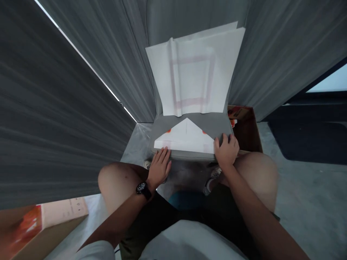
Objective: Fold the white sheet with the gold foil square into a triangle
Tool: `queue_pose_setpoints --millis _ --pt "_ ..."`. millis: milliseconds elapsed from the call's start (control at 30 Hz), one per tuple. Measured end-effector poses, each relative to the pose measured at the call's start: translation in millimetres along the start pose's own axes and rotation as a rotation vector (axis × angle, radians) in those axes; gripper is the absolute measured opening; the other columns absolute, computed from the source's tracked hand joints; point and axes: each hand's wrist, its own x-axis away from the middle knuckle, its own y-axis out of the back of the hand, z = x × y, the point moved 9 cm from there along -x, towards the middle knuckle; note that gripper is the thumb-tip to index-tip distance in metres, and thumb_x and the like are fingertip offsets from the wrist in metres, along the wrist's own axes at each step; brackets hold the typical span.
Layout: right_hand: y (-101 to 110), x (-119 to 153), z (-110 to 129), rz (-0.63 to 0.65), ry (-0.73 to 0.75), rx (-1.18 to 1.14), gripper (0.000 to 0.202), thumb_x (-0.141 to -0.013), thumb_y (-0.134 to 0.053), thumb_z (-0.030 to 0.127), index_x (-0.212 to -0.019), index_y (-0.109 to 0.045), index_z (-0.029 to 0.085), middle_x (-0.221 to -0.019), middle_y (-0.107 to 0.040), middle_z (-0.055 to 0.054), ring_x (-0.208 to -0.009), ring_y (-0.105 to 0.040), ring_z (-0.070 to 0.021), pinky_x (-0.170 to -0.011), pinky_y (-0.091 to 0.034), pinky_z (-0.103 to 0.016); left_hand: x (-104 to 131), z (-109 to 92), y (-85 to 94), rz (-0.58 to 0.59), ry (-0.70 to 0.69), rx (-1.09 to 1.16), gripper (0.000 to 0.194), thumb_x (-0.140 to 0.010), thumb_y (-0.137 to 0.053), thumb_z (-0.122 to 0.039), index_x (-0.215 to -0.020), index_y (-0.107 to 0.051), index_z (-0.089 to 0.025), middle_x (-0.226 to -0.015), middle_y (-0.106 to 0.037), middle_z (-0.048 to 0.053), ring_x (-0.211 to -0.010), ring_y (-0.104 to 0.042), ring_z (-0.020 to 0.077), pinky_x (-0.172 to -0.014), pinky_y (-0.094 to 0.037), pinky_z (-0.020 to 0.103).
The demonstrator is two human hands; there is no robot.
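A folded sheet of white paper (187, 139) lies on the grey chair seat (217, 124), its pointed top facing away from me. Small orange-red marks show along its two slanted edges. My left hand (159, 164) rests at the paper's lower left edge, fingers stretched out and lying flat. At the lower right corner is my right hand (227, 148), its fingers spread on the seat and its thumb close to the paper. Whether that thumb touches the paper I cannot tell. Neither hand grips anything.
Large white sheets (193, 76) lean against the chair's backrest (195, 16). Grey curtains (81, 108) hang on both sides. An open cardboard box (248, 126) stands right of the chair, and another box (54, 224) sits at the lower left. My knees flank the seat.
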Motion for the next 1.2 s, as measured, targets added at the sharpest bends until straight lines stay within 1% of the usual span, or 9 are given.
queue_pose_setpoints --millis 167,333,400,500,567,667,800,967,1200 --pt "1.5 -0.1 -3.1 -0.021 -0.016 -0.035 0.052 -0.099 -0.047 0.043 -0.131 -0.070 0.008 -0.140 -0.060 -0.027 -0.132 -0.053 -0.0399 -0.112 -0.043 -0.059 5.7 27.4 12.8 -0.056 0.135 0.061 0.052 -0.111 -0.038 -0.033 -0.159 -0.046 -0.015 -0.162 -0.051 0.014 -0.152 -0.046 0.0298 -0.127 -0.039 0.053" --pt "1.6 0.1 -2.4 -0.028 0.007 -0.012 0.054 -0.099 -0.046 0.044 -0.131 -0.071 0.008 -0.139 -0.061 -0.027 -0.130 -0.054 -0.0394 -0.111 -0.045 -0.058 16.0 63.7 15.8 -0.099 0.363 0.072 0.054 -0.111 -0.035 -0.037 -0.157 -0.049 -0.012 -0.162 -0.050 0.020 -0.154 -0.042 0.0371 -0.125 -0.037 0.062" --pt "1.6 0.2 -3.0 -0.037 0.012 0.000 0.055 -0.099 -0.047 0.044 -0.131 -0.071 0.007 -0.138 -0.062 -0.027 -0.129 -0.055 -0.0392 -0.110 -0.046 -0.057 14.1 73.6 16.5 -0.135 0.421 0.115 0.055 -0.111 -0.034 -0.039 -0.156 -0.049 -0.011 -0.162 -0.049 0.021 -0.154 -0.042 0.0369 -0.125 -0.036 0.062" --pt "1.3 0.1 -3.8 -0.057 0.024 0.011 0.054 -0.098 -0.047 0.044 -0.130 -0.072 0.008 -0.137 -0.063 -0.026 -0.128 -0.056 -0.0391 -0.109 -0.046 -0.058 -2.8 82.9 21.3 -0.214 0.420 0.233 0.055 -0.111 -0.036 -0.043 -0.156 -0.048 -0.014 -0.161 -0.049 0.020 -0.152 -0.045 0.0317 -0.126 -0.038 0.053" --pt "1.0 -0.1 -3.9 -0.069 0.033 0.022 0.054 -0.099 -0.047 0.044 -0.130 -0.072 0.007 -0.137 -0.063 -0.026 -0.127 -0.057 -0.0393 -0.109 -0.047 -0.058 -19.4 90.3 24.6 -0.258 0.396 0.293 0.051 -0.109 -0.042 -0.044 -0.151 -0.052 -0.017 -0.155 -0.054 0.018 -0.145 -0.050 0.0296 -0.123 -0.041 0.049" --pt "0.1 -0.3 -2.6 -0.069 0.045 0.044 0.056 -0.099 -0.046 0.044 -0.130 -0.073 0.006 -0.137 -0.064 -0.027 -0.126 -0.058 -0.0392 -0.108 -0.048 -0.057 -38.8 112.3 22.9 -0.307 0.443 0.336 0.038 -0.103 -0.056 -0.046 -0.128 -0.067 -0.019 -0.129 -0.064 0.015 -0.126 -0.060 0.0297 -0.114 -0.048 0.048" --pt "0.9 0.3 -0.7 -0.066 0.037 0.071 0.055 -0.100 -0.046 0.044 -0.130 -0.072 0.007 -0.138 -0.064 -0.026 -0.126 -0.058 -0.0388 -0.108 -0.049 -0.056 -48.0 142.6 4.6 -0.302 0.555 0.415 0.026 -0.093 -0.070 -0.045 -0.103 -0.071 -0.021 -0.107 -0.063 0.010 -0.112 -0.061 0.0273 -0.107 -0.051 0.045" --pt "2.5 0.8 0.2 -0.065 0.015 0.072 0.054 -0.099 -0.045 0.044 -0.130 -0.073 0.009 -0.139 -0.064 -0.025 -0.128 -0.058 -0.0378 -0.109 -0.048 -0.056 -49.3 151.7 -8.0 -0.266 0.581 0.425 0.025 -0.089 -0.073 -0.046 -0.096 -0.073 -0.023 -0.104 -0.061 0.008 -0.112 -0.058 0.0270 -0.106 -0.050 0.043" --pt "3.4 1.4 -1.9 -0.048 -0.014 -0.003 0.053 -0.098 -0.047 0.043 -0.131 -0.072 0.010 -0.141 -0.061 -0.026 -0.131 -0.056 -0.0394 -0.111 -0.046 -0.060 -59.5 137.5 1.6 -0.223 0.543 0.381 0.029 -0.090 -0.072 -0.050 -0.092 -0.076 -0.022 -0.102 -0.067 0.010 -0.106 -0.062 0.0289 -0.103 -0.049 0.045"
